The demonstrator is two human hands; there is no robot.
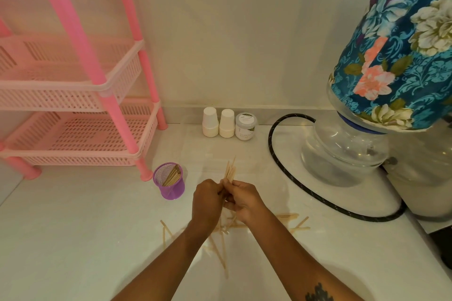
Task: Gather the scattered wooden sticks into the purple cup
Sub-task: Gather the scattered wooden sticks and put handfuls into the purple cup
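Observation:
A purple mesh cup [170, 183] stands on the white counter, left of my hands, with several wooden sticks leaning inside it. My left hand [206, 200] and my right hand [243, 199] meet just right of the cup, both closed around a bundle of wooden sticks [230, 172] whose tips point up and away. More loose wooden sticks [221, 249] lie scattered on the counter under and around my forearms, some off to the right [297, 223] and some to the left [163, 232].
A pink plastic basket rack [80, 95] stands at the left. Two white paper cups [217, 122] and a small jar [245, 126] sit by the wall. A water dispenser [347, 144] with a floral cover and a black hose [288, 176] fills the right.

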